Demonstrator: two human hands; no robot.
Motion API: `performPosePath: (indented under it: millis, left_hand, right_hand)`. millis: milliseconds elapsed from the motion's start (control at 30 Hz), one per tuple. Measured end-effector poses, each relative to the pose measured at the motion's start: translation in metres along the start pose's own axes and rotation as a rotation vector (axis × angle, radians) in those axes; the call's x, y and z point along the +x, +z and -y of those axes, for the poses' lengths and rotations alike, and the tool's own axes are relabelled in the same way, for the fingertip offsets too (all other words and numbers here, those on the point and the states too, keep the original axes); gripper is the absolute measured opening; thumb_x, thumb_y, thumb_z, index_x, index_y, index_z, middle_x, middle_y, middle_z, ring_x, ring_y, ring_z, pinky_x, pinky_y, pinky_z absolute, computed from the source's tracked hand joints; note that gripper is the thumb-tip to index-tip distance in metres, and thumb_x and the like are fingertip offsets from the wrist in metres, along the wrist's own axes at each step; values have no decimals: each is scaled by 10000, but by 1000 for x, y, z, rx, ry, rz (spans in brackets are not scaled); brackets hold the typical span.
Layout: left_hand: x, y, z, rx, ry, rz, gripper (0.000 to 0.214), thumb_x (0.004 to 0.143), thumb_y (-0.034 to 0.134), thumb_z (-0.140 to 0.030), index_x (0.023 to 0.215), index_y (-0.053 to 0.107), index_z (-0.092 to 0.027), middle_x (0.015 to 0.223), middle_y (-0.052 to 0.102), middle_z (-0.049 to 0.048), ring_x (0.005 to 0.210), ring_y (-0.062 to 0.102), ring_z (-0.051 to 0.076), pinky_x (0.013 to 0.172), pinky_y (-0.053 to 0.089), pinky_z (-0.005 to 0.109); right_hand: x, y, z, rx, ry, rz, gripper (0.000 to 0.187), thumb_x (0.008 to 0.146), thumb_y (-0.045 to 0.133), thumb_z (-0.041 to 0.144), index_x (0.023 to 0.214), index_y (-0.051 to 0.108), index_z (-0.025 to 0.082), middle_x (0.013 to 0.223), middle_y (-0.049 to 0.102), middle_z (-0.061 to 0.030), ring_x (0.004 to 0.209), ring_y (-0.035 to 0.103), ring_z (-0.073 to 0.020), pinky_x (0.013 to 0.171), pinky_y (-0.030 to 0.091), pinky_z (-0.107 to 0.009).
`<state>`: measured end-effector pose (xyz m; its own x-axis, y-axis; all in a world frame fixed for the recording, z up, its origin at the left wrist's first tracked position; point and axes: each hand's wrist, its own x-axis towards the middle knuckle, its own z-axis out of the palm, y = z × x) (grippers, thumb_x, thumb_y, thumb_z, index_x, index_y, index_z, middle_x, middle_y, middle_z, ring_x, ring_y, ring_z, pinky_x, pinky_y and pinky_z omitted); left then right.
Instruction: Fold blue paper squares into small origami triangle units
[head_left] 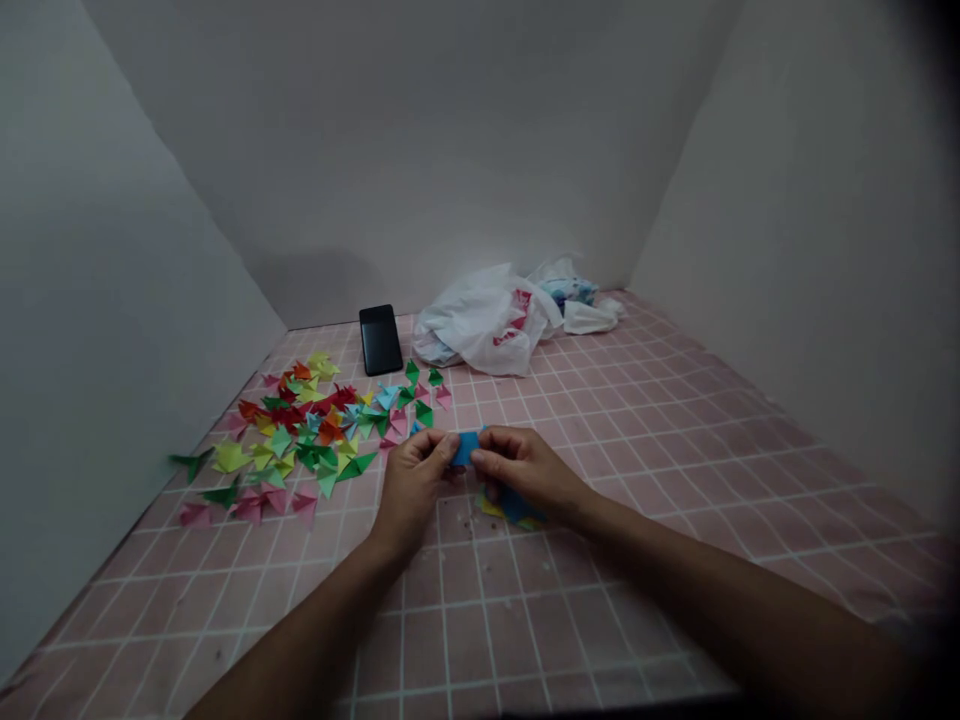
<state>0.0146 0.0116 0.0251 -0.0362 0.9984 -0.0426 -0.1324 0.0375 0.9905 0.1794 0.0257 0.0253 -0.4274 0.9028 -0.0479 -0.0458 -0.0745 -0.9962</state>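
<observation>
A small blue paper piece (466, 447) is pinched between both my hands above the pink tiled floor. My left hand (415, 483) grips its left end with thumb and fingers closed. My right hand (523, 470) grips its right end the same way. Under my right hand lie a few flat paper sheets (513, 508), blue and yellow, partly hidden by the hand. To the left spreads a pile of folded paper triangles (307, 432) in red, green, yellow, pink and blue.
A black phone (380, 339) lies flat near the back wall. White plastic bags (495, 318) are heaped at the back, centre right. Grey walls close in on the left, back and right. The pink tiled floor (675, 430) stretches right.
</observation>
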Motion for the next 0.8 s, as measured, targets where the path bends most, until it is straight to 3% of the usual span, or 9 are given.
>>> performPosePath:
  millis: [100, 333, 533, 667, 800]
  left_hand:
    - [0, 2, 2, -76, -45, -31, 336, 709, 785, -455, 688, 638, -154, 622, 603, -27, 570, 547, 101, 573, 475, 222]
    - [1, 3, 1, -12, -149, 21, 352, 669, 808, -473, 697, 651, -159, 641, 655, -3, 580, 589, 126, 591, 496, 250]
    - [2, 1, 6, -25, -181, 58, 362, 673, 809, -494, 708, 669, -162, 624, 656, 0, 575, 591, 129, 580, 490, 245]
    - [2, -1, 7, 27, -136, 68, 352, 713, 789, -489, 673, 662, -164, 570, 632, -4, 555, 570, 128, 574, 468, 243]
    - [1, -1, 7, 65, -86, 60, 319, 746, 770, -453, 654, 652, -172, 562, 621, -9, 555, 564, 128, 583, 461, 246]
  right_hand:
    - [1, -1, -2, 13, 25, -3, 268, 783, 683, 387, 653, 553, 192, 527, 557, 42, 441, 502, -89, 468, 392, -221]
    - [5, -10, -2, 3, -23, -183, 195, 798, 669, 349, 697, 606, 194, 533, 583, 36, 481, 524, -113, 516, 414, -242]
    - [3, -7, -3, 7, -18, -161, 204, 816, 665, 351, 692, 602, 202, 540, 570, 34, 491, 498, -111, 514, 398, -244]
    - [3, -5, -4, -37, -25, -143, 198, 816, 671, 349, 704, 618, 194, 553, 558, 30, 497, 497, -110, 511, 395, -245]
    - [4, -3, -8, 61, 1, -87, 204, 815, 687, 382, 772, 620, 194, 575, 581, 29, 500, 529, -116, 514, 416, -249]
